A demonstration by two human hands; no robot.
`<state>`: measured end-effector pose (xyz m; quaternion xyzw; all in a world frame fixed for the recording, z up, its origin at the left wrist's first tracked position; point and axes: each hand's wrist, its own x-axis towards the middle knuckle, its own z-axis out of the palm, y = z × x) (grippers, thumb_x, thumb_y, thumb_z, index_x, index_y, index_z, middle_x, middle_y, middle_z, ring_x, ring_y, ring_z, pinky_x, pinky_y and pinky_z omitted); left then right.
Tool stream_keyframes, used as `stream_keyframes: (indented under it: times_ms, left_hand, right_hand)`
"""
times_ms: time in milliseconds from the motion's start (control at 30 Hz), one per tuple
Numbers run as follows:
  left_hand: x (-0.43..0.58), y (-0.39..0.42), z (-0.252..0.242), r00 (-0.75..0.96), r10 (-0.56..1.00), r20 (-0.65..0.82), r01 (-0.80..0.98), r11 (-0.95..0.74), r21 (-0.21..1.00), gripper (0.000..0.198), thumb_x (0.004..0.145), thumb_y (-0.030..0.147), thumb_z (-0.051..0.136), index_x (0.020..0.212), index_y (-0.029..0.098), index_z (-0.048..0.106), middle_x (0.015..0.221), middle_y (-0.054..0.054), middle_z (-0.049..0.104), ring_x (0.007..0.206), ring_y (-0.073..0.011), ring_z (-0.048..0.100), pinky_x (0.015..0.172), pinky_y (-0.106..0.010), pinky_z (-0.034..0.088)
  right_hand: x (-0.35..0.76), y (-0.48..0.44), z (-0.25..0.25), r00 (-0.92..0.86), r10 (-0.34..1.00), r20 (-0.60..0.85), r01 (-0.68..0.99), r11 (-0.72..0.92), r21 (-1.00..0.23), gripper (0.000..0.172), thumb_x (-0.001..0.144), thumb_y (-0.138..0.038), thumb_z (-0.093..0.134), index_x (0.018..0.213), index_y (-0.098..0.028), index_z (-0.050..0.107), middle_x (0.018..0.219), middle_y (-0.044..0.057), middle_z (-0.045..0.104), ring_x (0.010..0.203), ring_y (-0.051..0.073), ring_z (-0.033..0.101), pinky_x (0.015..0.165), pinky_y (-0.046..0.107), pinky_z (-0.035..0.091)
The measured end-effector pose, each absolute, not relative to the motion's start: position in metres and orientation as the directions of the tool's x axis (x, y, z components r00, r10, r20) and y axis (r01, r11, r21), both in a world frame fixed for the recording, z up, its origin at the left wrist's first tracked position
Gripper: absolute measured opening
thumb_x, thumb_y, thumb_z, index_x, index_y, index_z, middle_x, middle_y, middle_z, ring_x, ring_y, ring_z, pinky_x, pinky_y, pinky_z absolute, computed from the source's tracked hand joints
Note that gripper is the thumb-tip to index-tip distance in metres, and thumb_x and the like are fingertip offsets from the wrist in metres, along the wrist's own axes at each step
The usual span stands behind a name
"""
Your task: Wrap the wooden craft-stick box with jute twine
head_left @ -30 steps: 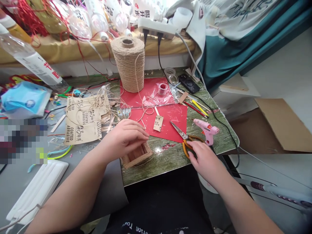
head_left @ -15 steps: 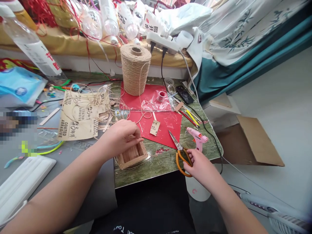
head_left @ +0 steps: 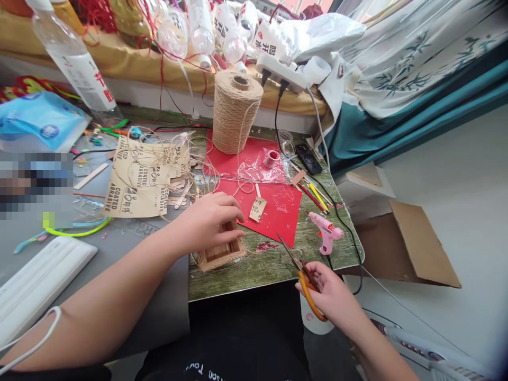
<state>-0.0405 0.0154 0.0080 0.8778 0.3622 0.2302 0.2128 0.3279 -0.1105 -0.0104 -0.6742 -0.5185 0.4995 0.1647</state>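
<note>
Cluttered craft table: scissors now off the surface.
The twine-wrapped box sits near the front edge, left hand clamped over its rim; the right hand has lifted the scissors, fingers closed through their handles.

The left arm reaches in from the lower left, its left hand palm down near the tabletop's near edge, fingers bent. The right hand hangs just off the near right corner, fingers clenched through the scissors.
</note>
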Motion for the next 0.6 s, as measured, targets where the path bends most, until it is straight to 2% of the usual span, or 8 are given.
stream_keyframes:
  times_ms: [100, 167, 267, 400, 433, 500, 600]
  left_hand:
    - [-0.04, 0.014, 0.01, 0.636, 0.751, 0.179, 0.569, -0.613, 0.549, 0.027, 0.096, 0.045, 0.066, 0.11, 0.023, 0.072, 0.112, -0.007, 0.075, 0.105, -0.0237, 0.067, 0.095, -0.039, 0.049]
    - [-0.041, 0.014, 0.012, 0.612, 0.783, 0.11, 0.613, -0.557, 0.56, 0.03, 0.096, 0.046, 0.064, 0.114, 0.023, 0.07, 0.11, -0.006, 0.076, 0.105, -0.0247, 0.069, 0.094, -0.04, 0.05]
    - [-0.048, 0.012, 0.015, 0.57, 0.822, -0.01, 0.663, -0.452, 0.597, 0.041, 0.091, 0.048, 0.067, 0.125, 0.026, 0.066, 0.12, -0.006, 0.076, 0.108, -0.0258, 0.07, 0.091, -0.038, 0.052]
    - [-0.055, 0.012, 0.015, 0.564, 0.814, -0.14, 0.695, -0.376, 0.613, 0.062, 0.082, 0.04, 0.069, 0.142, 0.029, 0.058, 0.136, -0.006, 0.071, 0.114, -0.0268, 0.071, 0.088, -0.035, 0.054]
    - [-0.055, 0.012, 0.014, 0.553, 0.816, -0.167, 0.713, -0.36, 0.601, 0.06, 0.083, 0.038, 0.067, 0.142, 0.029, 0.059, 0.136, -0.006, 0.071, 0.112, -0.0268, 0.071, 0.086, -0.035, 0.054]
    - [-0.054, 0.015, 0.012, 0.53, 0.822, -0.207, 0.75, -0.34, 0.567, 0.046, 0.087, 0.034, 0.059, 0.132, 0.028, 0.067, 0.124, -0.005, 0.076, 0.101, -0.0254, 0.073, 0.079, -0.034, 0.053]
    - [-0.052, 0.017, 0.011, 0.52, 0.835, -0.178, 0.78, -0.379, 0.498, 0.027, 0.09, 0.031, 0.052, 0.103, 0.028, 0.076, 0.097, -0.003, 0.08, 0.08, -0.0226, 0.071, 0.067, -0.033, 0.048]
  right_hand:
    - [0.319, -0.127, -0.003, -0.183, 0.736, -0.652, 0.308, -0.587, -0.749, 0.041, 0.088, -0.051, 0.078, 0.107, -0.02, 0.06, 0.08, -0.001, 0.056, 0.068, 0.014, 0.057, 0.062, 0.027, 0.046]
    - [0.311, -0.136, 0.001, -0.341, 0.642, -0.687, 0.182, -0.672, -0.718, 0.043, 0.093, -0.056, 0.072, 0.114, -0.019, 0.061, 0.08, -0.001, 0.055, 0.064, 0.012, 0.055, 0.056, 0.025, 0.043]
    - [0.295, -0.147, 0.003, -0.513, 0.603, -0.611, -0.007, -0.714, -0.7, 0.043, 0.094, -0.053, 0.075, 0.114, -0.018, 0.061, 0.086, 0.001, 0.057, 0.067, 0.012, 0.057, 0.058, 0.025, 0.046]
    - [0.273, -0.158, -0.002, -0.602, 0.599, -0.529, -0.206, -0.756, -0.621, 0.041, 0.091, -0.048, 0.081, 0.106, -0.019, 0.057, 0.084, -0.002, 0.05, 0.062, 0.006, 0.046, 0.054, 0.02, 0.039]
    - [0.27, -0.16, -0.003, -0.616, 0.596, -0.515, -0.233, -0.762, -0.604, 0.042, 0.089, -0.048, 0.082, 0.104, -0.019, 0.056, 0.083, -0.003, 0.048, 0.062, 0.006, 0.044, 0.054, 0.019, 0.038]
    - [0.266, -0.163, -0.007, -0.637, 0.603, -0.481, -0.252, -0.752, -0.609, 0.046, 0.087, -0.051, 0.084, 0.101, -0.02, 0.052, 0.084, -0.002, 0.049, 0.063, 0.006, 0.044, 0.055, 0.019, 0.039]
    - [0.268, -0.165, -0.008, -0.653, 0.61, -0.449, -0.193, -0.708, -0.68, 0.052, 0.087, -0.059, 0.08, 0.101, -0.021, 0.047, 0.093, 0.002, 0.057, 0.07, 0.011, 0.06, 0.065, 0.026, 0.047]
